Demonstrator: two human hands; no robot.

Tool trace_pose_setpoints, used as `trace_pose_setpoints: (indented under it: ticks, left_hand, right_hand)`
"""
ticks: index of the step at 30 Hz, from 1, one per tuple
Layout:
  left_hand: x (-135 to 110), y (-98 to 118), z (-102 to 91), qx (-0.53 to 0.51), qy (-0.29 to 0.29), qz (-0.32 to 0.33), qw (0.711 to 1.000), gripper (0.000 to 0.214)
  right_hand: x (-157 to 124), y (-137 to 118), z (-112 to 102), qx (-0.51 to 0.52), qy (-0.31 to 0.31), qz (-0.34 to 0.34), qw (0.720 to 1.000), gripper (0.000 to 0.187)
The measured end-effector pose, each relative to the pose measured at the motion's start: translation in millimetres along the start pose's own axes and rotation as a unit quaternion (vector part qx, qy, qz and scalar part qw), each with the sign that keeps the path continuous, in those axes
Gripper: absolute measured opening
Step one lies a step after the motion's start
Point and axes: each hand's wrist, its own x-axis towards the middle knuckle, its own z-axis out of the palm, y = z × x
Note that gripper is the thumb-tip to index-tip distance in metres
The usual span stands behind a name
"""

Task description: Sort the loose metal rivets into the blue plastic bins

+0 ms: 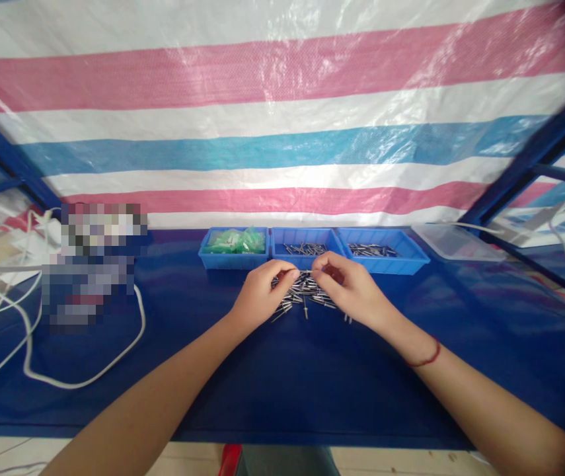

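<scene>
My left hand (262, 291) and my right hand (354, 291) meet over a loose pile of silver blind rivets (306, 288) on the blue table. Each hand is closed in a pinch of thumb and forefinger. A thin rivet (306, 271) spans the small gap between the fingertips, one end in each hand. A single rivet (305, 311) lies at the pile's near edge, and a couple more lie beneath my right hand. Just behind the hands stand a middle blue bin (287, 235) and a right blue bin (411, 264), both with rivets inside.
A left blue bin (232, 263) holds green plastic bags (237, 240). A clear plastic lid (455, 242) lies at the back right. White cables (78, 385) loop over the table's left side. Blue metal posts (515, 173) flank the striped sheet (272, 152) behind.
</scene>
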Motion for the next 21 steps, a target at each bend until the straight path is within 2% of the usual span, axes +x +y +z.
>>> trace_pose_setpoints:
  ticks: [4, 7, 10, 15, 21]
  left_hand:
    - [0.0, 2.6, 2.2, -0.110, 0.035, -0.058, 0.992, 0.020]
    - [0.0, 6.4, 2.7, -0.187, 0.034, -0.096, 0.977, 0.020]
    - [0.4, 9.8, 2.4, -0.233, 0.021, -0.107, 0.966, 0.019]
    - [1.2, 10.0, 3.2, -0.251, 0.021, -0.114, 0.961, 0.019]
    - [2.0, 4.8, 4.4, -0.240, 0.039, -0.112, 0.964, 0.020]
  right_hand:
    - [-0.4, -0.8, 3.7, 0.019, -0.048, -0.014, 0.999, 0.011]
    - [-0.8, -1.7, 7.1, 0.027, -0.077, -0.023, 0.996, 0.015]
    - [-1.1, -1.8, 9.6, 0.037, -0.094, -0.031, 0.994, 0.022]
    - [-0.9, 1.0, 12.8, 0.078, -0.093, -0.023, 0.992, 0.024]
    - [0.1, 5.3, 15.8, 0.120, -0.052, 0.016, 0.991, 0.024]
